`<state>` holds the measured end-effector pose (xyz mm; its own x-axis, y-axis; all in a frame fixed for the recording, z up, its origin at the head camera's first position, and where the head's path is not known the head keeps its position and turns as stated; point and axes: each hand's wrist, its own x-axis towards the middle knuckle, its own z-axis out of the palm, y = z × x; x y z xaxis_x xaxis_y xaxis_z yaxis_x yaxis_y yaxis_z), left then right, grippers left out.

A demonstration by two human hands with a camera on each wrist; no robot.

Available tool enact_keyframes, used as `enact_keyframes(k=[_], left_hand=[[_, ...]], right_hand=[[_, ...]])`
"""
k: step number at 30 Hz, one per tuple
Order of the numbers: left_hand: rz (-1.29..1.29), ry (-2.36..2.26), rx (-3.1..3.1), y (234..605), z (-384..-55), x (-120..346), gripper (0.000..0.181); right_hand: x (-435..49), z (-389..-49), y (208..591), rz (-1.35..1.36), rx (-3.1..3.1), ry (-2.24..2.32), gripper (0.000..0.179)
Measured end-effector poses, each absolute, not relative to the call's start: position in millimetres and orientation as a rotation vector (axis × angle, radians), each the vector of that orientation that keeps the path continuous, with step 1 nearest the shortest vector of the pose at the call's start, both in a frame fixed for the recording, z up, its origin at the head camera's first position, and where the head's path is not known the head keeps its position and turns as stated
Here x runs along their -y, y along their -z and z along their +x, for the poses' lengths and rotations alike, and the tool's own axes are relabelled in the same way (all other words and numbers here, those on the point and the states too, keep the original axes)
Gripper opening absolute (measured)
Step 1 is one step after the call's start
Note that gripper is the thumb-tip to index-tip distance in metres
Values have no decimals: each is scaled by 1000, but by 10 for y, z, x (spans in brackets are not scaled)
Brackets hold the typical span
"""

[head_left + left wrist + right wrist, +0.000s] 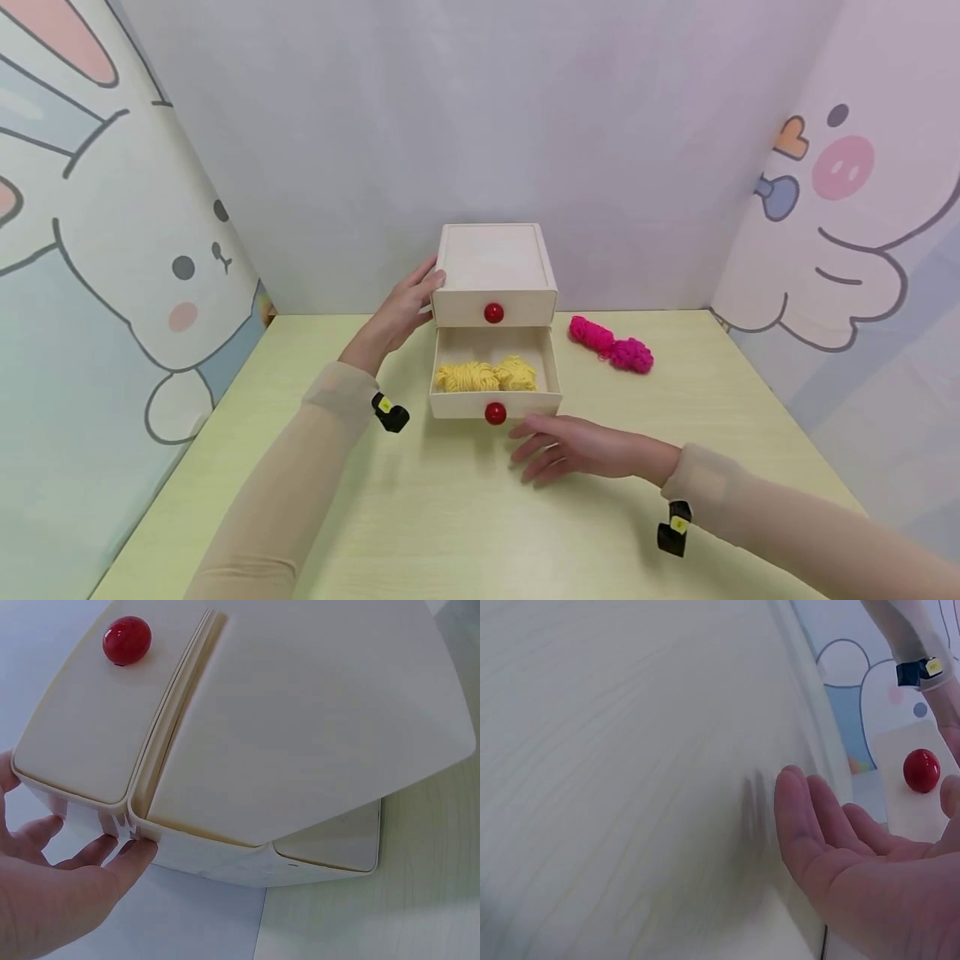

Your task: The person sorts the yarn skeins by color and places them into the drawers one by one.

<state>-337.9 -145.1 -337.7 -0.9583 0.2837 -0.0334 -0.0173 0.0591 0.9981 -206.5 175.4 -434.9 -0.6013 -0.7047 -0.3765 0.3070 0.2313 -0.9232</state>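
A small white two-drawer cabinet (491,257) stands on the table, its upper drawer closed and its lower drawer (457,406) pulled out. Two bundles of yellow yarn (480,377) lie inside the lower drawer. My left hand (401,312) rests against the cabinet's left side, thumb up at the top edge; the left wrist view has the fingertips (135,862) touching the side wall. Just below the lower drawer's right front corner, my right hand (573,450) hovers with loosely bent fingers and holds nothing. Each drawer front carries a red round knob (496,413).
Bright pink yarn (611,344) lies on the table (465,533) to the right of the cabinet. A pale curtain (360,150) hangs close behind, and cartoon-printed sheets (112,275) border both sides.
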Motion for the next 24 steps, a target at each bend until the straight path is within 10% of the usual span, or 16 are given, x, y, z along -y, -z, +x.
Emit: enact_keyframes(k=[24], left_hand=[[259,-2000,-2120,3388,-3395,1432,66]], right_hand=[[-1167,-2017,4445,-223,-1492,1872,63]])
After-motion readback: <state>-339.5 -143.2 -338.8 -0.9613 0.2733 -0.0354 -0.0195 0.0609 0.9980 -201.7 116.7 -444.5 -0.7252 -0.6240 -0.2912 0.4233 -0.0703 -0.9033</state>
